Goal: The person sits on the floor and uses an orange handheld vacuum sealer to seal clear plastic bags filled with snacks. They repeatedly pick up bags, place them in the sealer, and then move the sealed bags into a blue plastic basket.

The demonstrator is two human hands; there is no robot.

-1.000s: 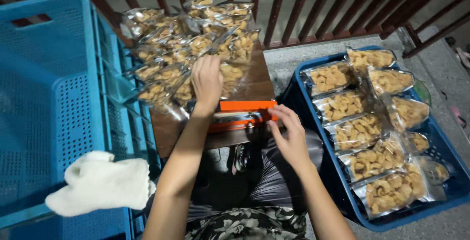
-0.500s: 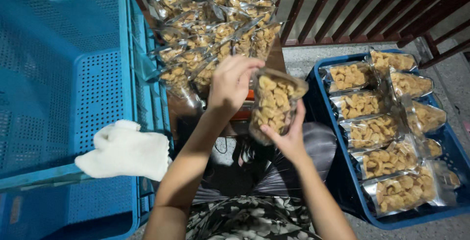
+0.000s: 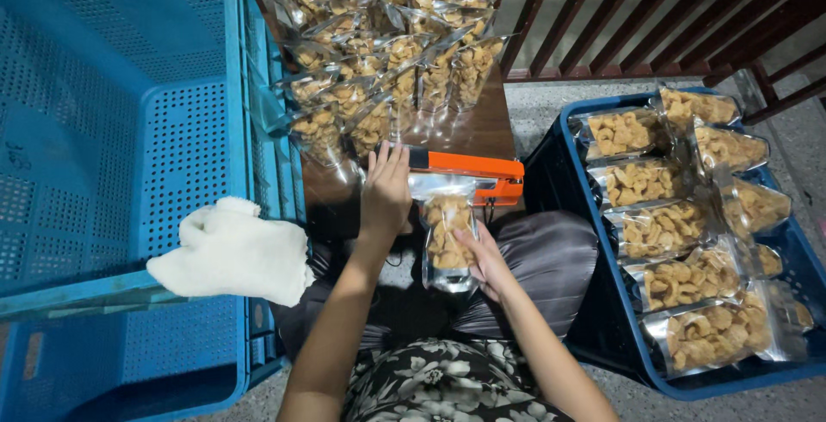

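Left hand (image 3: 385, 191) lies flat, fingers together, pressing down on the orange sealer (image 3: 469, 172) at the near edge of the tabletop (image 3: 482, 129). Right hand (image 3: 484, 258) cups one clear snack pouch (image 3: 447, 237) from below; the pouch hangs off the near edge, its top strip lying under the sealer bar. Judgement: this pouch is in the sealing step, seal not yet confirmed.

Done so far, as it looks: a blue tray (image 3: 594, 336) at the person's right holds two rows of filled pouches (image 3: 658, 231), lying flat.

Left to do, likely: a large heap of open-topped pouches (image 3: 379, 52) stands across the far half of the tabletop. Roughly midway, perhaps less.

Blue crate (image 3: 120, 155) at left carries a white cloth (image 3: 232, 250) on its rim.
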